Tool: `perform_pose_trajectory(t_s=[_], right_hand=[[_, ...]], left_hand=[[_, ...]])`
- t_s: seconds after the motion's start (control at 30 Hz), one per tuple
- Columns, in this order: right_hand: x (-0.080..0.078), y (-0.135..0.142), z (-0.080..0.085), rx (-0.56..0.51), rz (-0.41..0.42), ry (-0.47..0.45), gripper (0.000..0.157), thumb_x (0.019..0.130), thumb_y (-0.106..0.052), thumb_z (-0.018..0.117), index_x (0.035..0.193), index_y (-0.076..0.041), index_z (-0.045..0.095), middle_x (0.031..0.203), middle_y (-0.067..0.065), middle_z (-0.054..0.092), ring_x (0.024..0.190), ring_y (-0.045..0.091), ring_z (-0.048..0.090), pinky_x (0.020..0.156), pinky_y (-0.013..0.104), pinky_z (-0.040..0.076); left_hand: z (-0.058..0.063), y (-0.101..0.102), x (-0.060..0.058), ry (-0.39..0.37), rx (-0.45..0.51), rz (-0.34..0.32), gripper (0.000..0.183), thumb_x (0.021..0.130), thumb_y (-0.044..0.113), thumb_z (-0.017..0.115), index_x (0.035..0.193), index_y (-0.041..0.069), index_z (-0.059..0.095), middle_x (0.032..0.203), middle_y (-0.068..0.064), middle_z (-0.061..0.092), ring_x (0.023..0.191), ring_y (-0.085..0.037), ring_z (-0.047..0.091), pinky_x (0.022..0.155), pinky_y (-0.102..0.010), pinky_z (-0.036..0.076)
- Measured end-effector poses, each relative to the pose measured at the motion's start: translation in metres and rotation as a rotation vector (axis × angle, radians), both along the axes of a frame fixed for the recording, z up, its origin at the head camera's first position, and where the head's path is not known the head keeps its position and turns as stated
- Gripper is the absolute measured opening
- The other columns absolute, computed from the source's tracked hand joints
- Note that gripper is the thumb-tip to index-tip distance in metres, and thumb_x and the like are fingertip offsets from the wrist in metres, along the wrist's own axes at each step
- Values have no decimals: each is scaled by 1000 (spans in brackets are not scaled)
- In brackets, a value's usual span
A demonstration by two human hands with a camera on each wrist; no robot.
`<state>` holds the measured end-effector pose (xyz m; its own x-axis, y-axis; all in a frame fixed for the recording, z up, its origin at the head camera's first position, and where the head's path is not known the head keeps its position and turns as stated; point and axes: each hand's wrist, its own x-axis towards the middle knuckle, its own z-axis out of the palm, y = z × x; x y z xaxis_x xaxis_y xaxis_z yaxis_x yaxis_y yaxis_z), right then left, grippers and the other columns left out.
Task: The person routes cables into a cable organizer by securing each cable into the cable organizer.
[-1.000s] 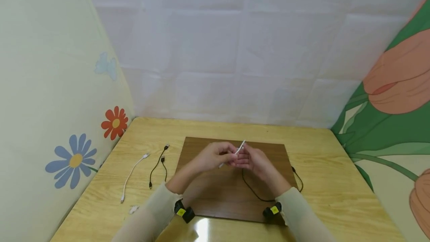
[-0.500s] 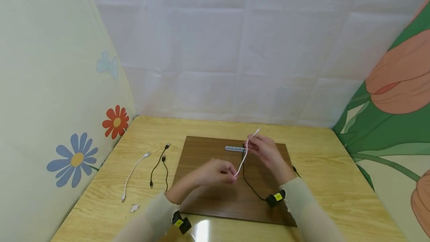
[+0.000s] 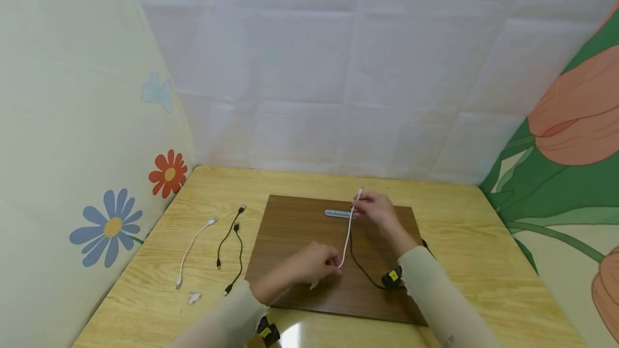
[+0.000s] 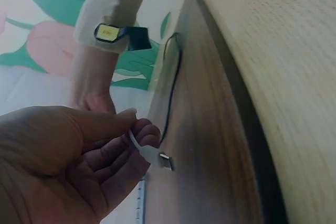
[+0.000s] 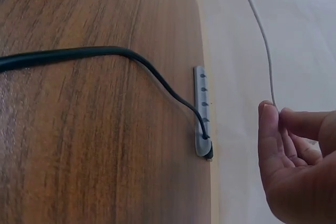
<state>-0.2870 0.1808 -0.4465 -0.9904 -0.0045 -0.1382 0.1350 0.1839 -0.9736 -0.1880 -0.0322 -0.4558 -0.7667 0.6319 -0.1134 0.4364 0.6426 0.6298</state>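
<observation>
A white USB cable runs between my two hands above the brown board. My left hand pinches it near one end, where the metal USB plug sticks out past the fingers in the left wrist view. Farther away, my right hand pinches the cable close to its other end, whose tip points up. Beside the right hand, a grey cable clip strip lies near the board's far edge. One black cable sits in the strip's end slot and trails across the board.
The brown board lies on a wooden table. On the left are a white cable, two black cables and a small white scrap. A pale sheet hangs behind the table.
My hands were close together and have moved apart, the left one nearer to me and the right one farther out. The white cable now stretches between them, and the clip strip has come into view.
</observation>
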Motion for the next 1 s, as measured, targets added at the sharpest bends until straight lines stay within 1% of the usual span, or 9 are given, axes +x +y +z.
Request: perform_pose_trajectory(t_s=[0.03, 0.07, 0.13, 0.3, 0.4, 0.57, 0.7, 0.9, 1.0], right_hand=[[-1, -1, -1, 7, 6, -2, 32, 96, 0, 63, 123, 17, 59, 100, 19, 73, 75, 11, 70, 86, 41, 60], [-3, -1, -3, 10, 11, -8, 32, 96, 0, 63, 123, 17, 59, 101, 20, 73, 75, 10, 70, 87, 41, 60], [-5, -3, -5, 6, 19, -16, 33, 96, 2, 63, 124, 18, 58, 102, 22, 72, 74, 10, 70, 85, 39, 60], [-11, -4, -12, 14, 19, -45, 31, 95, 1, 65, 123, 14, 61, 100, 16, 73, 75, 9, 70, 79, 31, 61], [-14, -4, -16, 29, 25, -62, 29, 95, -1, 66, 121, 12, 63, 101, 15, 72, 75, 9, 69, 76, 28, 60], [-18, -5, -21, 51, 39, -46, 26, 94, 0, 67, 116, 13, 64, 103, 18, 72, 75, 9, 69, 73, 25, 60], [-21, -6, -24, 120, 53, -13, 23, 94, 0, 68, 113, 12, 66, 102, 18, 73, 76, 11, 70, 71, 25, 60], [-25, -6, -28, 198, 49, -7, 19, 92, -1, 71, 107, 9, 69, 98, 16, 74, 73, 11, 69, 69, 25, 59], [-27, -5, -30, 279, 52, -3, 18, 91, -6, 74, 105, 6, 71, 95, 14, 75, 72, 10, 68, 70, 25, 59]], left_hand=[[-1, 1, 0, 7, -5, 1, 15, 92, 20, 74, 81, 20, 64, 68, 14, 58, 59, -1, 52, 55, -18, 46], [-3, 1, 0, -9, 4, 6, 17, 92, 20, 74, 80, 20, 63, 67, 13, 59, 58, -1, 53, 54, -18, 46], [-7, 1, -1, -76, 53, 28, 19, 93, 16, 74, 78, 18, 62, 66, 10, 61, 57, -3, 56, 52, -19, 48], [-19, -1, -2, -392, 305, 125, 14, 92, 0, 69, 82, 6, 62, 70, -5, 69, 58, -13, 65, 53, -26, 57], [-26, -1, -3, -521, 392, 174, 12, 92, -4, 67, 84, 2, 61, 73, -10, 70, 60, -16, 67, 55, -29, 59], [-30, 2, -4, -589, 419, 215, 13, 94, -2, 66, 83, 1, 60, 73, -12, 71, 60, -16, 67, 54, -29, 58], [-32, 4, -4, -616, 430, 228, 14, 94, -3, 66, 83, 1, 58, 72, -12, 70, 60, -16, 67, 53, -28, 58], [-38, 6, -4, -638, 453, 241, 15, 95, -3, 65, 83, 2, 57, 70, -9, 68, 59, -15, 66, 52, -27, 57], [-40, 8, -4, -636, 451, 243, 16, 94, -3, 65, 83, 3, 56, 69, -8, 67, 58, -15, 66, 50, -26, 56]])
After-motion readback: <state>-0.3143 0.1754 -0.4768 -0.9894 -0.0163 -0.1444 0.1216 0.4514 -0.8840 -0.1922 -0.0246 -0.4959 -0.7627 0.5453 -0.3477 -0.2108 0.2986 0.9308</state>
